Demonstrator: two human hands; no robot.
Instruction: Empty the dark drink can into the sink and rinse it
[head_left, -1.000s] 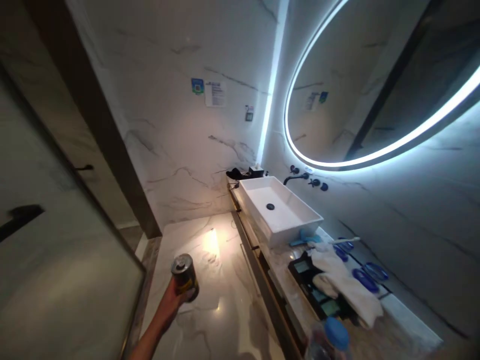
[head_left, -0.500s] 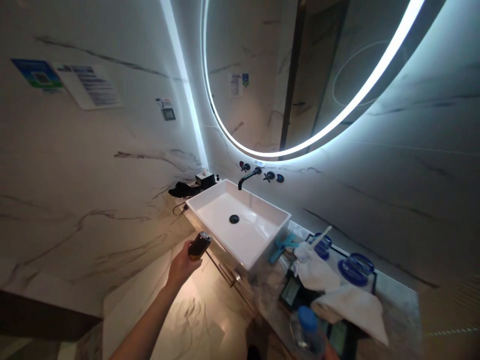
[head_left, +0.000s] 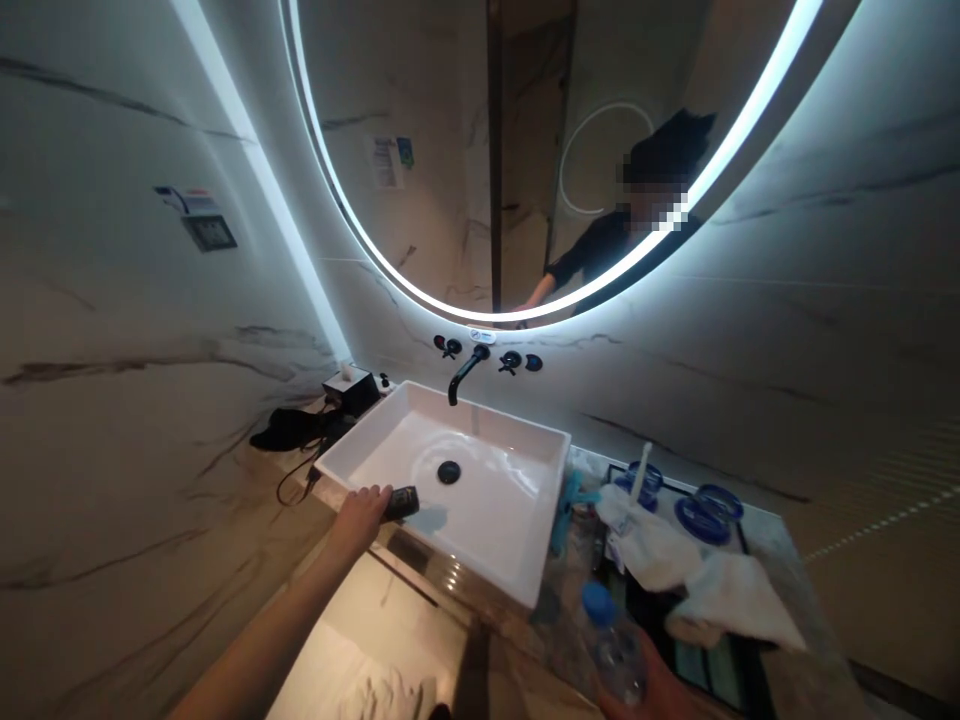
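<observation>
- We take this for a bathroom, most likely in a hotel.
- We see a white rectangular basin (head_left: pixel 465 480) on a marble desk (head_left: pixel 555 625), with a black spout (head_left: pixel 463 370) and cross-handled taps (head_left: pixel 510 360) set into the wall above it.
- We see a big round mirror (head_left: pixel 525 150) ringed with white light, and marble-patterned wall tiles (head_left: pixel 112 420) all about.
- We see folded white towels (head_left: pixel 697 580) beside the basin, over a black tray (head_left: pixel 720 660), and a tissue box (head_left: pixel 349 385) in the corner.
- We see a small notice (head_left: pixel 199 205) stuck on the left wall.
</observation>
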